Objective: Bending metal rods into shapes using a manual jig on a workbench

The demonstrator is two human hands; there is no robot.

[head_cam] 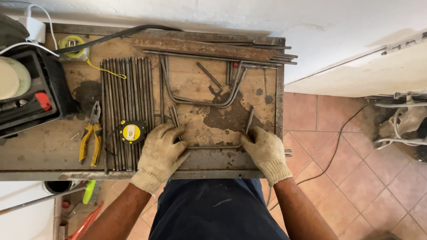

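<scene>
At lower centre of the frame, gloved left hand [160, 154] and right hand [266, 151] each grip a corner of a bent steel rod [215, 146] — lying U-shaped on the workbench [41, 146], right of a tape measure [132, 131].

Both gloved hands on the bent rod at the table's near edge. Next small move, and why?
Probably slide the U-shaped rod up beside the other bent rod: the left hand and right hand press its corners flat, both legs already pointing away.

Two gloved hands [160, 154], two U-bent rods [199, 101], one pliers [91, 136], one tape measure [132, 131].
</scene>
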